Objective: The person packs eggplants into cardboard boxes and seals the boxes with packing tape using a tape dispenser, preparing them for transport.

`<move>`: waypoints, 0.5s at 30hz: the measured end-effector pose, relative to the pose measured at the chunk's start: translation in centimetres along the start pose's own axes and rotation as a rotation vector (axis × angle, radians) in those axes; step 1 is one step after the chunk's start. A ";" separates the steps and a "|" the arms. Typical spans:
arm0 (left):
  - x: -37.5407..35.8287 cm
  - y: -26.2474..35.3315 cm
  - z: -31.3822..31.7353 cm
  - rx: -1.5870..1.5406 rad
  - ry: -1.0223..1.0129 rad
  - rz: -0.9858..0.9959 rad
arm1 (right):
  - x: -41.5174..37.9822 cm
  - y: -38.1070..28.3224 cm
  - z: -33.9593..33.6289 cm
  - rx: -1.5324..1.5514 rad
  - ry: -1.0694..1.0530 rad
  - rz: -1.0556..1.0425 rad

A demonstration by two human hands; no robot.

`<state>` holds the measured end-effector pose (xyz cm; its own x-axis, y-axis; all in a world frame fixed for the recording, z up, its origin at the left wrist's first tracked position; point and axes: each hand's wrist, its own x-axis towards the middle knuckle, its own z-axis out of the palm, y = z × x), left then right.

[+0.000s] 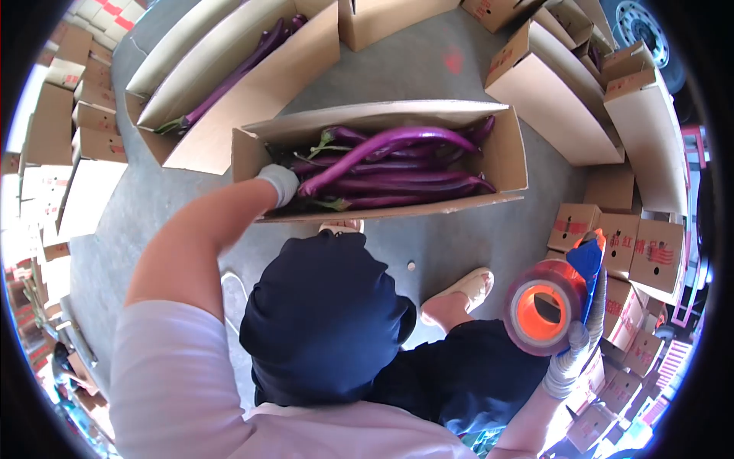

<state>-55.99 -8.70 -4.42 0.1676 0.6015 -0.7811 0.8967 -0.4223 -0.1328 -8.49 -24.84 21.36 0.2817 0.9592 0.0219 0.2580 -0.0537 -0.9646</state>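
My left hand [284, 184], in a white glove, reaches into the left end of an open cardboard box [397, 208]. It is closed at the stem end of a long, curved purple eggplant [390, 141], and its fingertips are partly hidden. Several more eggplants [413, 183] lie lengthwise underneath in the same box. Off to the right, my right hand [572, 356], also gloved, grips a blue and orange tape dispenser [587, 260]. A large roll of clear tape [516, 306] with an orange core is mounted on it.
A long open box [245, 96] with eggplants stands at upper left. More open boxes [550, 99] stand at upper right. Stacked cartons [657, 252] line the right side, others [95, 115] the left. My sandalled foot [466, 294] rests on the concrete floor [405, 306].
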 end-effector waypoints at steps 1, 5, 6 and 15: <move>0.7 0.3 1.4 -0.190 0.106 -0.120 | 0.0 0.3 -0.1 -0.012 -0.013 -0.020; -0.1 1.1 1.0 -0.093 0.059 -0.053 | -0.2 0.3 -0.5 -0.035 -0.106 0.057; 0.0 0.9 1.4 -0.096 0.064 -0.058 | 0.0 0.3 -0.1 -0.034 -0.109 0.050; -7.9 0.9 -4.9 -0.339 0.034 -0.033 | 0.9 -1.0 2.4 -0.107 -0.017 -0.004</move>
<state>-54.48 -10.49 4.58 0.1444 0.6357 -0.7583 0.9861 -0.1564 0.0566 -10.74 -23.21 21.72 0.2654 0.9639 0.0207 0.3567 -0.0782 -0.9309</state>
